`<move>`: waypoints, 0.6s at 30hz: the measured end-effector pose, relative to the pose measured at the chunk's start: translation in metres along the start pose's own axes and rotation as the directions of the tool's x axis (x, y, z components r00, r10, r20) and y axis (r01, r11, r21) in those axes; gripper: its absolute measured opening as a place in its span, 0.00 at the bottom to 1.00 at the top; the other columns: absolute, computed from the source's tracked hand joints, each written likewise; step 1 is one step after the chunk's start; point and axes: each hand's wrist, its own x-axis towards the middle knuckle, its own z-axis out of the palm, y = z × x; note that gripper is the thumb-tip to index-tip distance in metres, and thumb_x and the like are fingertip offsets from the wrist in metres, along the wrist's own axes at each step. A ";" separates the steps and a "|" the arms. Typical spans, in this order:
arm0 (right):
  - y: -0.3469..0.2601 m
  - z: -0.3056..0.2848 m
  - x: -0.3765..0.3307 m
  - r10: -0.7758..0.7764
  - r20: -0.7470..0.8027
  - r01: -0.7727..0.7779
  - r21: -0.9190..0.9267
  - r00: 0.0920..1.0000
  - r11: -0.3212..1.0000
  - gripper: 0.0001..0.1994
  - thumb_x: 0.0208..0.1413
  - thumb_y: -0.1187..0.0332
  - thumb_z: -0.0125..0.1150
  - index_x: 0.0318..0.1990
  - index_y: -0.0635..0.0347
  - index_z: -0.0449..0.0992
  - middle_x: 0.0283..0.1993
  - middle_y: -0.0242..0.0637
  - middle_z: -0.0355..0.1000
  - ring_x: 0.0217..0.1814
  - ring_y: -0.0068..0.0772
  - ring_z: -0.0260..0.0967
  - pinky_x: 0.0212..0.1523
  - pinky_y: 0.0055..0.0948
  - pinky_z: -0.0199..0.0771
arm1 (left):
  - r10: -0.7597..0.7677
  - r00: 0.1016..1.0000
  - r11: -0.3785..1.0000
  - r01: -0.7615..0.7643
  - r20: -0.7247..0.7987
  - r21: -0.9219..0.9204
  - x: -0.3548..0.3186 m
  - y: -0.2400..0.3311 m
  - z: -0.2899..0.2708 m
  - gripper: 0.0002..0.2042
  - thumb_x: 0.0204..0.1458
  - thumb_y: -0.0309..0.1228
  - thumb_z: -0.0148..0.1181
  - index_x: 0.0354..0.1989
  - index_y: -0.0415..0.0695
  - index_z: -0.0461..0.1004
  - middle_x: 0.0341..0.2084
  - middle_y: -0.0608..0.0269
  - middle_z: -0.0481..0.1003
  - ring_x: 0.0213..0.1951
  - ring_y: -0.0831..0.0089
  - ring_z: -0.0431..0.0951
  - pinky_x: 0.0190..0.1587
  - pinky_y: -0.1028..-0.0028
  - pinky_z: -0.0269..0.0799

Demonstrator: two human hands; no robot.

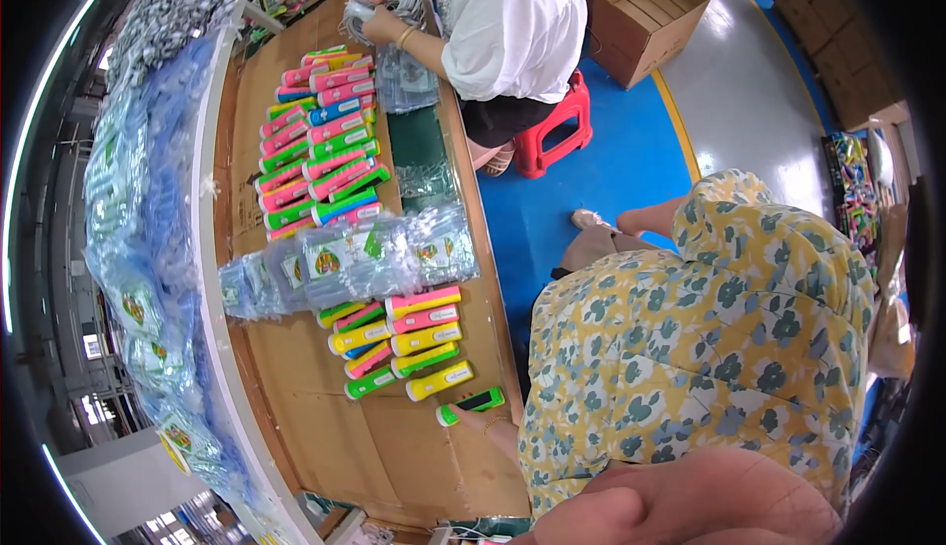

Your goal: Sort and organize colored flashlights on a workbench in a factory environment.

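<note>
While our left hand (480, 421) clamps a green flashlight (477, 402) (right hand unseen, we cannot tell), we're probably positioning it, next needing clearance from the yellow flashlight (439, 380) beyond our fingertips.

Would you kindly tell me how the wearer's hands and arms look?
The visible hand is ungloved, with a thin, gold-toned bracelet at the wrist. No sleeve covers the visible forearm; the other hand is hard to make out.
</note>
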 end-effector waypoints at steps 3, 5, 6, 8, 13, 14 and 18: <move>-0.023 -0.031 0.002 -0.294 0.178 0.343 -0.506 0.939 0.791 0.14 0.48 0.64 0.53 0.42 0.54 0.74 0.37 0.39 0.75 0.36 0.44 0.73 0.31 0.43 0.72 | 0.035 0.999 0.999 -0.036 -0.019 -0.025 -0.020 -0.022 -0.019 0.18 0.53 0.44 0.54 0.42 0.42 0.68 0.34 0.61 0.72 0.37 0.67 0.72 0.43 0.65 0.72; 0.016 -0.052 0.043 -0.374 -0.119 0.339 -0.236 0.920 0.910 0.14 0.48 0.62 0.54 0.42 0.54 0.73 0.33 0.38 0.74 0.32 0.41 0.73 0.30 0.40 0.72 | 0.037 0.999 0.999 -0.037 -0.009 -0.034 -0.042 -0.057 -0.002 0.18 0.53 0.45 0.53 0.41 0.43 0.68 0.33 0.61 0.72 0.36 0.67 0.72 0.43 0.65 0.72; 0.036 -0.068 0.063 -0.381 -0.232 0.396 0.019 0.895 0.918 0.14 0.49 0.61 0.54 0.42 0.54 0.73 0.33 0.38 0.74 0.31 0.40 0.73 0.30 0.39 0.72 | 0.041 0.999 0.998 -0.041 -0.009 -0.039 -0.053 -0.075 0.006 0.18 0.53 0.45 0.53 0.41 0.43 0.68 0.33 0.61 0.72 0.36 0.67 0.72 0.43 0.65 0.72; 0.051 -0.103 0.091 -0.265 -0.310 0.395 0.513 0.913 0.762 0.14 0.49 0.60 0.54 0.42 0.55 0.73 0.33 0.40 0.74 0.28 0.38 0.73 0.30 0.38 0.72 | 0.068 0.997 0.996 -0.069 -0.027 -0.056 -0.069 -0.099 0.010 0.18 0.53 0.46 0.53 0.41 0.43 0.69 0.32 0.61 0.72 0.35 0.67 0.72 0.43 0.65 0.73; 0.108 -0.106 0.141 -0.212 -0.458 0.355 0.252 0.863 0.900 0.14 0.50 0.61 0.50 0.39 0.61 0.74 0.36 0.48 0.73 0.37 0.43 0.72 0.36 0.40 0.72 | 0.144 0.986 0.982 -0.153 -0.087 -0.111 -0.094 -0.092 -0.045 0.18 0.53 0.48 0.52 0.40 0.45 0.69 0.31 0.62 0.72 0.33 0.67 0.72 0.43 0.64 0.73; 0.154 -0.096 0.165 -0.440 -0.320 0.377 -0.240 0.839 0.894 0.13 0.48 0.64 0.48 0.33 0.63 0.76 0.37 0.51 0.72 0.42 0.48 0.70 0.39 0.43 0.71 | 0.136 0.986 0.980 -0.149 -0.101 -0.133 -0.107 -0.104 -0.060 0.18 0.53 0.48 0.52 0.40 0.45 0.69 0.30 0.62 0.72 0.33 0.67 0.72 0.42 0.64 0.73; 0.161 -0.067 0.138 -0.065 -0.146 0.055 -0.073 0.987 0.996 0.13 0.48 0.68 0.47 0.29 0.69 0.76 0.40 0.57 0.71 0.41 0.55 0.70 0.40 0.48 0.70 | -0.064 0.996 0.964 0.048 -0.055 -0.261 -0.179 -0.122 -0.030 0.16 0.55 0.44 0.50 0.41 0.44 0.70 0.31 0.65 0.73 0.31 0.72 0.72 0.35 0.75 0.72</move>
